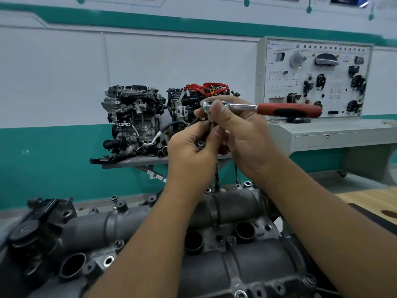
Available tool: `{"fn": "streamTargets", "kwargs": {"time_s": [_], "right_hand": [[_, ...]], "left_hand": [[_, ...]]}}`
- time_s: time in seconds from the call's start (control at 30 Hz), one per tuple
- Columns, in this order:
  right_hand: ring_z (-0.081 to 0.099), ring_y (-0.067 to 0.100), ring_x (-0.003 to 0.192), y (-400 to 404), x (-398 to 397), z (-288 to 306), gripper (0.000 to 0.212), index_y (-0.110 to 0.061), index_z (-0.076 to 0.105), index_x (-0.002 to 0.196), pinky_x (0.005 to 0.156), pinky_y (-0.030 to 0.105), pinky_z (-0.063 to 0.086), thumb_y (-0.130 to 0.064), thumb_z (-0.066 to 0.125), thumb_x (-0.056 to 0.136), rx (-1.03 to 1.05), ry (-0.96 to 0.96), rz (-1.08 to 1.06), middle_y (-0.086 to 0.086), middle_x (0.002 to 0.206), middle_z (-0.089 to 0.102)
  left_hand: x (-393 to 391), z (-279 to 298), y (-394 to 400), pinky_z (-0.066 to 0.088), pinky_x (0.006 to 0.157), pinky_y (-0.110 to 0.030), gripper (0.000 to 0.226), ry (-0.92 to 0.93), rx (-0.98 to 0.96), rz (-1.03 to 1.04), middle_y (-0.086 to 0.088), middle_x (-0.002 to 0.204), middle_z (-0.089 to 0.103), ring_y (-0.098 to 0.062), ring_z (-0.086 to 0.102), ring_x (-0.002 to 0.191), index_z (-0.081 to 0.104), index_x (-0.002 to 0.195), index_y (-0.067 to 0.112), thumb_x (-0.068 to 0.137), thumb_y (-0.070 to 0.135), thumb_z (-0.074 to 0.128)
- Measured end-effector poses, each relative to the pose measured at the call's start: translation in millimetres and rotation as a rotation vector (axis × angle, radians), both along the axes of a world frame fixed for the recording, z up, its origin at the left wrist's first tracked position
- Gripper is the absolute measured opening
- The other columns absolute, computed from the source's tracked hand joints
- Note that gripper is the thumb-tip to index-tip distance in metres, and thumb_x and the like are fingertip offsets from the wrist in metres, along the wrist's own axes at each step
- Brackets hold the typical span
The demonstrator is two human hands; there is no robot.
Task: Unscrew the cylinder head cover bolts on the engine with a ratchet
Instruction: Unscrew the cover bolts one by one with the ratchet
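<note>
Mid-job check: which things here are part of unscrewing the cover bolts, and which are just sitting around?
In the job:
- ratchet, gripped at its head by the right hand
- bolt pinched in the left hand
- cylinder head cover

Just lying about:
- two engines on the wall shelf
- training panel
- grey bench

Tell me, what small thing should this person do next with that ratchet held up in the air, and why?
Probably pull the loose bolt clear with the left hand and set it aside. The right hand holds the ratchet by its head, raised well above the cylinder head cover, so the tool is off the engine, and both hands' fingers work at its socket end.
</note>
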State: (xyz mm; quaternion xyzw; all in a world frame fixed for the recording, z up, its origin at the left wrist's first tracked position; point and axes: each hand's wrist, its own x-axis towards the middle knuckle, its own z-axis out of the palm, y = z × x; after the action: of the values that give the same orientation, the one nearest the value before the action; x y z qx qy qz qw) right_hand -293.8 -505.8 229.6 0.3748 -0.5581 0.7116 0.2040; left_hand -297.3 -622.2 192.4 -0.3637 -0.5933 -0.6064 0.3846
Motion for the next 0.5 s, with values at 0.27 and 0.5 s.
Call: {"fn": "streamTargets", "kwargs": {"time_s": [0.27,0.5], "right_hand": [[0.074,0.023,0.087,-2.2,-0.7,-0.7,0.019,-0.01,0.075,0.095,0.072,0.034,0.058,-0.027,0.068,0.09,-0.034,-0.004,-0.063,0.011,0.092,0.076],[0.072,0.02,0.085,3.5,4.8,2.1,0.035,-0.003,0.069,0.102,0.07,0.033,0.059,-0.037,0.059,0.096,0.015,-0.132,0.08,0.012,0.092,0.074]], "left_hand": [[-0.6,-0.3,0.0,0.049,0.061,-0.023,0.014,0.008,-0.023,0.044,0.003,0.072,0.065,-0.003,0.056,0.065,0.073,0.09,0.008,0.1,0.009,0.064],[2.0,1.0,1.7,0.058,0.067,-0.028,0.015,-0.028,-0.03,-0.042,0.008,0.075,0.068,-0.005,0.065,0.07,0.074,0.095,0.01,0.101,0.006,0.061]]}}
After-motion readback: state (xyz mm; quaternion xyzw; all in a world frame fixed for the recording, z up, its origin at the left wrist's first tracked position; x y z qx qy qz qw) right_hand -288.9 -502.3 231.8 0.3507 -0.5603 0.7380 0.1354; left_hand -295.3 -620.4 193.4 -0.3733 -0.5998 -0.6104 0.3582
